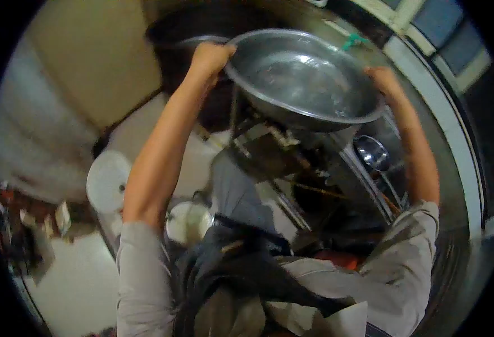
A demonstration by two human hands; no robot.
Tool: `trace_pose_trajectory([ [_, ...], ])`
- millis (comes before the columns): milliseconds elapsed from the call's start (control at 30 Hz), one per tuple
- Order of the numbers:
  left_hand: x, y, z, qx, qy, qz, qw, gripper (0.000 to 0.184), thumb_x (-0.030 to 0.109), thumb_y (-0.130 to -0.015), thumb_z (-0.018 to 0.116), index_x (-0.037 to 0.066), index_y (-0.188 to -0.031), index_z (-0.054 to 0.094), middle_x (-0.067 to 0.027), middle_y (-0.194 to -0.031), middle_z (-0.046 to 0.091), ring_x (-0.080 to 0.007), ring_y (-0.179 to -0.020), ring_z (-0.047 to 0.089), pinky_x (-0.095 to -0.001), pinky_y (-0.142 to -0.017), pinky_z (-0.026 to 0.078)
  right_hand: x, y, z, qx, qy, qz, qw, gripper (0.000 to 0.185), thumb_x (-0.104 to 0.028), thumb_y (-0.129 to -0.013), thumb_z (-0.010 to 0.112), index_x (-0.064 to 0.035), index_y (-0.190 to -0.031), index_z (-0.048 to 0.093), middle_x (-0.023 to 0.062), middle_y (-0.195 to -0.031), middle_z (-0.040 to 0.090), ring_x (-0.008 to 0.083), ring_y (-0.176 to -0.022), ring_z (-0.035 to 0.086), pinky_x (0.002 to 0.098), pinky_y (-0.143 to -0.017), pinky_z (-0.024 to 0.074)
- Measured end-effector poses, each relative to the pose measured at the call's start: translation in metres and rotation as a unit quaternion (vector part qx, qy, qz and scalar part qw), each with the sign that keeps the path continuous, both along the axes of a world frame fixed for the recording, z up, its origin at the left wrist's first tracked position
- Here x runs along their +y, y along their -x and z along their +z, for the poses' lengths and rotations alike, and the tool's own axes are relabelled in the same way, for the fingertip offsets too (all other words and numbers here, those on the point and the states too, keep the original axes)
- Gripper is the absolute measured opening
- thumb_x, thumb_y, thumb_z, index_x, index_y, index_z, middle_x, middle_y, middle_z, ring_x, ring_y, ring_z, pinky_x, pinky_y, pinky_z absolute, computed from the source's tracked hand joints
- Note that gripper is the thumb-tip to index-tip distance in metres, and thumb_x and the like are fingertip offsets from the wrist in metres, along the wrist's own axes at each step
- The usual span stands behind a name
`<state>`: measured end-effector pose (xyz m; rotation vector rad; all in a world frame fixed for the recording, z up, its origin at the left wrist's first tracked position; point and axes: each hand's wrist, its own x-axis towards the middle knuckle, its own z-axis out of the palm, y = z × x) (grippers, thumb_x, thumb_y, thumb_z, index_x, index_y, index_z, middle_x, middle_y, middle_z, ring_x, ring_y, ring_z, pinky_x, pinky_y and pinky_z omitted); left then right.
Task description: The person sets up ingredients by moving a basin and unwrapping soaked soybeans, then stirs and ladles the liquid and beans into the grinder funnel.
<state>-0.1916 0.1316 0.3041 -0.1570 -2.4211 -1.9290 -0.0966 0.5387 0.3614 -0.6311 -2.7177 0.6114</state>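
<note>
A wide, shiny metal basin is held up in front of me between my two hands, slightly tilted. My left hand is closed around its left rim, and my right hand grips the right rim. Light reflects off the inside of the basin; whether it holds liquid I cannot make out. Behind my left hand stands a large dark tub. A small metal bowl lies below my right forearm.
Below the basin is a metal stand with dark, cluttered shelves. A round white lid and a white bucket are at left on the light floor. A wall runs along the right, with a green tie near it.
</note>
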Motion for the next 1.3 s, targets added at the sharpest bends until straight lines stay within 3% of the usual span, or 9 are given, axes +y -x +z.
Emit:
trace_pose_trajectory([
  [167,-0.089,-0.015,-0.021,-0.013,-0.007,0.072,0.997,0.027,0.021,-0.081,0.070,-0.005,-0.080,0.062,-0.0071,-0.072,0.060,-0.0166,-0.058,0.052,-0.0346,-0.049,0.042,-0.080,0.018,-0.019,0.047,0.187,0.101,0.976,0.032,-0.030,-0.085,0.065,0.0020,-0.088,0.067,0.0085,-0.077,0.065,0.0192,-0.064,0.060,0.0330,-0.061,0.0472],
  [400,-0.191,-0.066,-0.036,-0.038,-0.072,0.128,0.988,0.019,0.017,-0.082,0.068,0.000,-0.082,0.060,-0.0060,-0.069,0.057,-0.0165,-0.061,0.054,-0.0335,-0.053,0.046,-0.179,0.060,-0.079,-0.027,0.285,0.185,0.940,0.026,-0.024,-0.082,0.068,0.0012,-0.088,0.066,0.0090,-0.083,0.065,0.0197,-0.074,0.060,0.0342,-0.064,0.0470],
  [500,-0.246,-0.048,-0.072,0.013,0.097,0.145,0.985,0.020,0.019,-0.081,0.069,0.001,-0.079,0.062,-0.0040,-0.064,0.056,-0.0150,-0.057,0.051,-0.0337,-0.048,0.040,-0.230,0.071,-0.100,-0.067,0.239,0.186,0.951,0.024,-0.022,-0.082,0.068,0.0014,-0.087,0.065,0.0095,-0.084,0.064,0.0202,-0.076,0.058,0.0355,-0.067,0.0463],
  [600,-0.260,-0.066,-0.085,-0.051,0.075,0.211,0.973,0.022,0.020,-0.080,0.069,0.000,-0.075,0.062,-0.0035,-0.063,0.056,-0.0161,-0.055,0.051,-0.0357,-0.049,0.039,-0.258,0.086,-0.152,0.001,0.270,0.188,0.944,0.021,-0.020,-0.081,0.068,0.0005,-0.083,0.064,0.0089,-0.079,0.062,0.0206,-0.072,0.056,0.0362,-0.067,0.0451],
  [700,-0.277,-0.061,-0.113,-0.008,0.190,0.212,0.958,0.027,0.023,-0.078,0.070,-0.002,-0.073,0.062,-0.0063,-0.062,0.056,-0.0177,-0.056,0.052,-0.0358,-0.053,0.042,-0.280,0.096,-0.191,-0.014,0.295,0.157,0.943,0.023,-0.022,-0.080,0.069,0.0007,-0.077,0.063,0.0113,-0.076,0.063,0.0223,-0.072,0.059,0.0380,-0.068,0.0458],
  [900,-0.294,-0.027,-0.199,-0.017,0.306,0.228,0.924,0.034,0.027,-0.079,0.068,-0.007,-0.081,0.066,-0.0207,-0.076,0.067,-0.0269,-0.070,0.065,-0.0398,-0.065,0.046,-0.296,0.104,-0.250,0.010,0.178,0.145,0.973,0.030,-0.029,-0.081,0.066,-0.0002,-0.087,0.063,0.0203,-0.090,0.067,0.0348,-0.087,0.064,0.0418,-0.077,0.0474],
  [967,-0.283,-0.028,-0.205,-0.093,0.367,0.200,0.904,0.039,0.031,-0.078,0.060,-0.004,-0.094,0.067,-0.0273,-0.096,0.065,-0.0386,-0.095,0.064,-0.0446,-0.079,0.050,-0.295,0.110,-0.267,-0.001,0.180,0.123,0.976,0.030,-0.030,-0.081,0.065,-0.0010,-0.089,0.063,0.0211,-0.093,0.066,0.0376,-0.091,0.063,0.0433,-0.079,0.0475],
  [1167,-0.277,0.027,-0.301,-0.265,0.385,0.150,0.871,0.034,0.026,-0.082,0.053,-0.001,-0.094,0.069,-0.0250,-0.098,0.066,-0.0401,-0.094,0.064,-0.0459,-0.079,0.050,-0.296,0.110,-0.313,0.025,0.150,0.090,0.984,0.033,-0.032,-0.081,0.064,0.0004,-0.086,0.059,0.0214,-0.091,0.064,0.0392,-0.086,0.061,0.0452,-0.076,0.0457],
  [1300,-0.279,0.041,-0.372,-0.263,0.418,0.153,0.856,0.033,0.026,-0.082,0.053,0.001,-0.096,0.069,-0.0236,-0.100,0.066,-0.0392,-0.096,0.064,-0.0452,-0.081,0.050,-0.304,0.121,-0.365,0.012,0.110,0.087,0.990,0.033,-0.032,-0.082,0.064,0.0006,-0.086,0.060,0.0219,-0.086,0.064,0.0394,-0.082,0.061,0.0444,-0.075,0.0455],
])
